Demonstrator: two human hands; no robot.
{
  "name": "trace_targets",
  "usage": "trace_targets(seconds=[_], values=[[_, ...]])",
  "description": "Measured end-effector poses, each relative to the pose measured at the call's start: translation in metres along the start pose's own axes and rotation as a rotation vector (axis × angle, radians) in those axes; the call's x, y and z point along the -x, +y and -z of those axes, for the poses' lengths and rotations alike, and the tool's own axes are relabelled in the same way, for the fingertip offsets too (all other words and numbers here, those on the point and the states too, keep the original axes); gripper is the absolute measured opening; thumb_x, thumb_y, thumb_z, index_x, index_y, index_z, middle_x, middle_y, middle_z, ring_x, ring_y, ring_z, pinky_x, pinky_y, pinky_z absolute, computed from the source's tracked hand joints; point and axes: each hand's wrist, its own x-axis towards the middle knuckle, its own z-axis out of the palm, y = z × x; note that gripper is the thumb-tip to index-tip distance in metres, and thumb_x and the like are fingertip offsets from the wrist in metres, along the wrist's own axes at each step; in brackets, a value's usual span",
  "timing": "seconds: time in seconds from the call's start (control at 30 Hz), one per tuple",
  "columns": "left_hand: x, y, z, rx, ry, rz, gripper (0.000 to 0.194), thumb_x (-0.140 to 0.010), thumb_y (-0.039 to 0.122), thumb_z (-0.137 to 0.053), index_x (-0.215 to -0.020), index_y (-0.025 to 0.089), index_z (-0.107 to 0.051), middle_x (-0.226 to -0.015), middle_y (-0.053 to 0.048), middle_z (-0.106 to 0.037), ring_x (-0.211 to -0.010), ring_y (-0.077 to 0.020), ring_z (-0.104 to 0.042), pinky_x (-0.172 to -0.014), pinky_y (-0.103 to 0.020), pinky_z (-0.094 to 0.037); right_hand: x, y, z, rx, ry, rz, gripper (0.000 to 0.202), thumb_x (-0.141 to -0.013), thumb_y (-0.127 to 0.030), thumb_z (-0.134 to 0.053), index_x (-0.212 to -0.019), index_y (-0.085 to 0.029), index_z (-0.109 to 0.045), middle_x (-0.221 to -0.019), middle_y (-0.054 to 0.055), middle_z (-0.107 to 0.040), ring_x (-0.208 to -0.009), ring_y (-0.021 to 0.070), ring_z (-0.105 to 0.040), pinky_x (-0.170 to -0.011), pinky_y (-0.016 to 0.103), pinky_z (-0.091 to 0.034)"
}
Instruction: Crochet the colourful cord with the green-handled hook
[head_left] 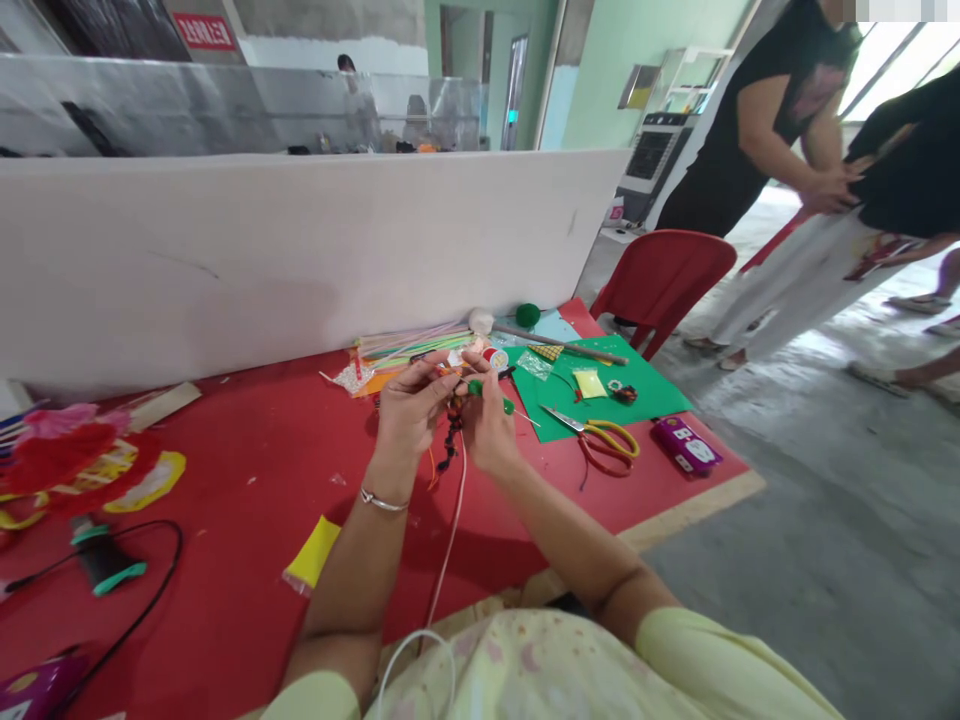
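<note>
My left hand [409, 410] is closed, its fingertips pinching a strand of dark beads [451, 432] that dangles below them over the table. Right beside it, my right hand [491, 430] is closed around a thin tool with green parts [508, 407] and a slender pale shaft pointing right; its exact kind is unclear. The fingertips of both hands nearly meet, hiding the spot where they work. A pale pink cord [456, 510] runs from below the hands toward my body. Orange thread [433, 470] hangs beside the beads.
On the red table [247, 560] a green sheet [660, 395] carries small packets. Scissors [600, 435] and a purple box [686, 445] lie at right. A black-and-teal tool [105, 555] with a cable lies left. A white partition [300, 250] stands behind; people stand right, near a red chair [664, 275].
</note>
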Motion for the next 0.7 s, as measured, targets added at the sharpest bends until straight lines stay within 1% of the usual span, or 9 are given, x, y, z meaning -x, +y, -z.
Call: trace_targets(seconds=[0.07,0.13,0.2,0.27,0.33,0.43,0.5,0.6,0.7], values=[[0.0,0.0,0.001,0.005,0.009,0.019,0.039,-0.053,0.015,-0.098,-0.09,0.019,-0.084,-0.064,0.002,-0.068,-0.048,-0.0036,-0.054,-0.041,-0.013,-0.031,-0.002,0.0,-0.001,-0.105,0.046,-0.016,0.046,-0.099,-0.068,-0.049,-0.123,-0.032,-0.062,-0.084,-0.002,-0.063,-0.083,0.0156,-0.067,-0.08,0.03,-0.059],[-0.001,0.002,0.002,0.02,-0.009,0.098,0.038,-0.053,0.017,-0.097,-0.089,0.018,-0.084,-0.061,0.002,-0.066,-0.041,-0.0004,-0.043,-0.038,-0.012,-0.025,-0.007,0.001,0.003,-0.091,0.034,0.01,0.044,-0.099,-0.067,-0.049,-0.118,-0.031,-0.065,-0.085,-0.001,-0.063,-0.09,0.0167,-0.068,-0.084,0.031,-0.06],[-0.001,0.005,0.004,0.024,-0.021,0.169,0.037,-0.054,0.018,-0.095,-0.089,0.018,-0.085,-0.055,0.004,-0.062,-0.038,0.0013,-0.033,-0.037,-0.012,-0.019,-0.014,-0.001,0.013,0.047,-0.013,0.101,0.046,-0.099,-0.068,-0.048,-0.102,-0.028,-0.069,-0.09,0.002,-0.066,-0.103,0.0189,-0.068,-0.092,0.034,-0.06],[-0.001,0.009,0.007,0.009,-0.016,0.203,0.036,-0.054,0.016,-0.093,-0.09,0.017,-0.085,-0.053,0.004,-0.06,-0.037,0.001,-0.032,-0.038,-0.013,-0.019,-0.023,-0.005,0.027,0.239,-0.094,0.24,0.051,-0.099,-0.068,-0.048,-0.084,-0.026,-0.071,-0.103,0.006,-0.069,-0.115,0.0212,-0.065,-0.102,0.038,-0.057],[-0.002,0.012,0.009,-0.019,-0.014,0.228,0.036,-0.055,0.015,-0.091,-0.09,0.016,-0.085,-0.054,0.003,-0.061,-0.037,0.0008,-0.032,-0.038,-0.014,-0.019,-0.032,-0.012,0.041,0.4,-0.191,0.378,0.052,-0.099,-0.067,-0.051,-0.076,-0.026,-0.073,-0.121,0.007,-0.067,-0.122,0.0235,-0.061,-0.109,0.043,-0.054],[-0.002,0.016,0.01,-0.051,-0.025,0.242,0.039,-0.056,0.014,-0.09,-0.095,0.015,-0.085,-0.057,0.002,-0.063,-0.039,0.0006,-0.033,-0.039,-0.015,-0.018,-0.043,-0.023,0.058,0.562,-0.296,0.53,0.043,-0.097,-0.064,-0.057,-0.084,-0.028,-0.079,-0.146,0.004,-0.056,-0.129,0.0267,-0.056,-0.107,0.048,-0.056],[-0.002,0.017,0.01,-0.068,-0.024,0.234,0.04,-0.056,0.013,-0.09,-0.096,0.015,-0.084,-0.059,0.001,-0.064,-0.041,0.0003,-0.032,-0.039,-0.016,-0.018,-0.048,-0.029,0.066,0.613,-0.347,0.605,0.039,-0.096,-0.063,-0.06,-0.089,-0.03,-0.08,-0.157,0.0,-0.046,-0.131,0.0278,-0.054,-0.102,0.048,-0.059],[-0.002,0.018,0.01,-0.089,-0.027,0.243,0.039,-0.057,0.013,-0.09,-0.095,0.016,-0.084,-0.061,0.001,-0.065,-0.042,0.0002,-0.031,-0.039,-0.016,-0.016,-0.054,-0.034,0.075,0.673,-0.416,0.685,0.037,-0.095,-0.062,-0.061,-0.094,-0.032,-0.081,-0.164,-0.004,-0.037,-0.131,0.0275,-0.054,-0.1,0.046,-0.061],[-0.002,0.018,0.011,-0.089,-0.036,0.247,0.037,-0.057,0.014,-0.09,-0.093,0.015,-0.084,-0.06,0.001,-0.064,-0.042,0.0004,-0.029,-0.04,-0.017,-0.016,-0.058,-0.039,0.082,0.753,-0.466,0.722,0.037,-0.097,-0.062,-0.058,-0.099,-0.034,-0.082,-0.164,-0.004,-0.035,-0.134,0.0274,-0.053,-0.102,0.046,-0.06]])
